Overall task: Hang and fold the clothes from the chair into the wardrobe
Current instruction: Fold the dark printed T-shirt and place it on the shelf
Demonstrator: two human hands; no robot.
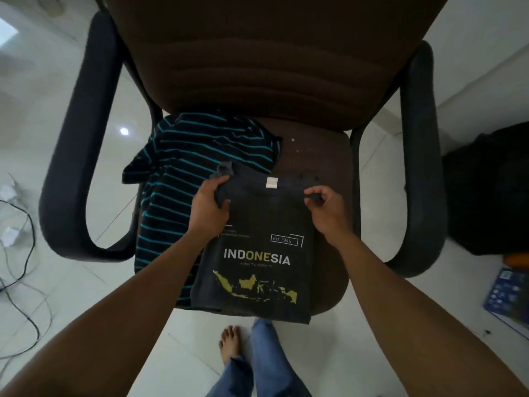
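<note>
A dark grey T-shirt (257, 270) printed with "INDONESIA" and a yellow map lies narrow on the seat of a brown armchair (315, 156), its sides folded in and its hem hanging over the front edge. My left hand (210, 204) grips the shirt's left shoulder beside the collar. My right hand (326, 206) pinches the right shoulder. Under the grey shirt's left side lies a black shirt with teal stripes (177, 173), crumpled on the left of the seat.
The chair has black armrests (65, 167) on both sides. Cables (25, 230) trail on the white tiled floor at left. A black bag (486, 190) and a blue box (506, 296) stand at right. A bare foot (230, 342) and jeans show below.
</note>
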